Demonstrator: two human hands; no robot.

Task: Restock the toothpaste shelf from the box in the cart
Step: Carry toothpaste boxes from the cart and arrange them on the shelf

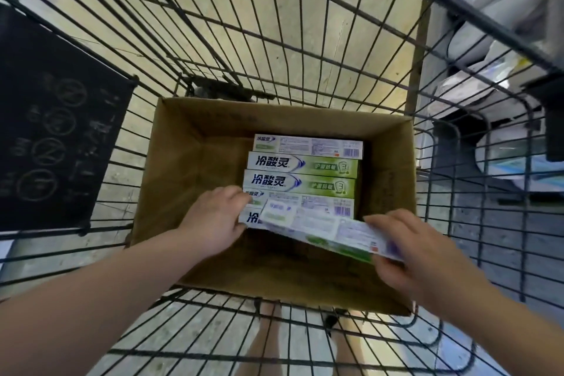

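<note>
Right grip (427, 253): closed on the right end of the lifted carton (320, 229), thumb on the top face, fingers underneath. The carton is a white-and-green toothpaste pack, tilted with its left end lower, held just above the near end of the row; its print is blurred.

Left grip (213, 217): fingers curled over the left ends of the two nearest cartons (320, 206), thumb against the lower one. Whether it also touches the lifted carton cannot be told.

Row of cartons (302, 166): five toothpaste packs lying side by side, long edges touching, running from the near grip to the far wall. Two show the green front with blue lettering; two show the barcode side; the nearest is mostly covered.

Cardboard box (171, 180): brown, open at the top, holding the row toward its right wall.

Cart (305, 40): black wire basket; the box sits on its bottom.

Black panel (55, 131): fixed to the cart's left side, with faint circular marks.

Floor (146, 3): pale concrete, seen through the wire.

Shelf (494, 9): just beside the cart on the right, carrying white packages, out of focus.

Legs (268, 342): the person's, visible below the cart's near edge
</note>
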